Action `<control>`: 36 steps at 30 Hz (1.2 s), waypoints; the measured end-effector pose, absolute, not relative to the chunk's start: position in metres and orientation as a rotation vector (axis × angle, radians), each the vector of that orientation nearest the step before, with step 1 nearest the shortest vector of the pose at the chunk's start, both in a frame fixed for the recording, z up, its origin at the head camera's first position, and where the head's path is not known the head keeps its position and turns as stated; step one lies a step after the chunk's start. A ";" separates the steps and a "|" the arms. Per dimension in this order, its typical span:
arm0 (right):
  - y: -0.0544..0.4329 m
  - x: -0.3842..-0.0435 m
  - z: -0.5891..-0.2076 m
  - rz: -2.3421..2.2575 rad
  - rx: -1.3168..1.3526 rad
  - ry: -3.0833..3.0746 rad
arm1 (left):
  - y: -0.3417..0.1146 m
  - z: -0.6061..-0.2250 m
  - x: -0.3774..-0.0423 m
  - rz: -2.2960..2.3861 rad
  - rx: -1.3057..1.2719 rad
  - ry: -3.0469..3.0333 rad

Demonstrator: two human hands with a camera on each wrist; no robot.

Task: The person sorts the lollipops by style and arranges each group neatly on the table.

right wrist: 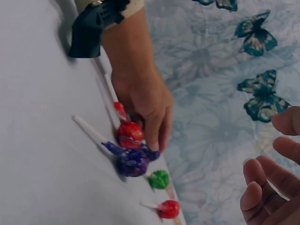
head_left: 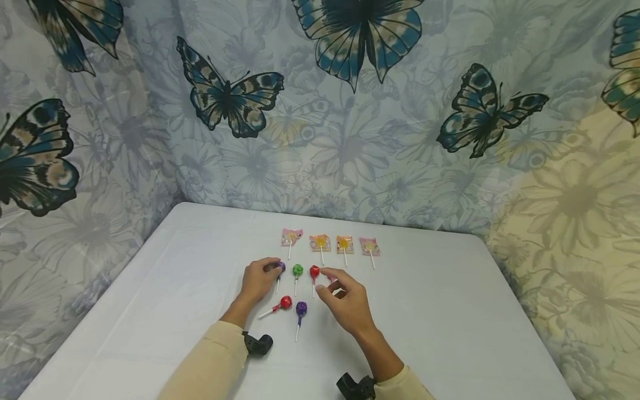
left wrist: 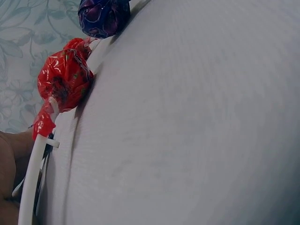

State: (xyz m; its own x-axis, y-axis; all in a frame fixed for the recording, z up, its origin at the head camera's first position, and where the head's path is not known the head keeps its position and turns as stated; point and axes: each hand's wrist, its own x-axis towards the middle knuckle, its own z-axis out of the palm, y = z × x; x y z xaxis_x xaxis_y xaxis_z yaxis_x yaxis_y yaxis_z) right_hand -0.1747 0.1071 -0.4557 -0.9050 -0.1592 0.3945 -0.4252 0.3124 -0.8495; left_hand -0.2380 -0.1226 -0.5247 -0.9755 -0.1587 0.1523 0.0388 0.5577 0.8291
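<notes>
My left hand [head_left: 256, 282] pinches the wrapped head of a purple lollipop [head_left: 282, 266] at the left end of the middle row. Beside it lie a green lollipop [head_left: 297, 270] and a red lollipop [head_left: 314, 271]. My right hand [head_left: 348, 304] hovers just right of that red one, fingers loosely bent and holding nothing. A pinkish-red lollipop [head_left: 330, 279] is partly hidden behind its fingers. Nearer me, between the wrists, lie another red lollipop [left wrist: 65, 79], its stick slanting left, and another purple lollipop [right wrist: 132, 162].
Farther back is a row of flat lollipops in clear printed wrappers, from a pink-wrapped one [head_left: 292, 237] to another pink-wrapped one [head_left: 370, 246]. All lie on a white-covered table [head_left: 440, 311]. Butterfly-patterned cloth [head_left: 340, 150] hangs behind and along the sides.
</notes>
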 end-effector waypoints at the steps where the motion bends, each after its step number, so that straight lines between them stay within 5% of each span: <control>1: 0.106 -0.174 -0.458 1.639 0.542 -2.338 | -0.122 -0.525 -0.238 -1.380 0.098 -2.583; 36: 0.091 -0.170 -0.506 1.598 0.592 -2.540 | -0.121 -0.526 -0.238 -1.374 0.104 -2.572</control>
State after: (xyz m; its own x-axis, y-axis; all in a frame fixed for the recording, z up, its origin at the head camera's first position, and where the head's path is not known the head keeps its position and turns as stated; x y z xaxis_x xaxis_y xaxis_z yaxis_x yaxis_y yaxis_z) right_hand -0.1703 0.0906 -0.5056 -0.9218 -0.2780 0.2702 -0.3639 0.3803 -0.8503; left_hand -0.2380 -0.1212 -0.5256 -0.9726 -0.1664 0.1625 0.0425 0.5595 0.8277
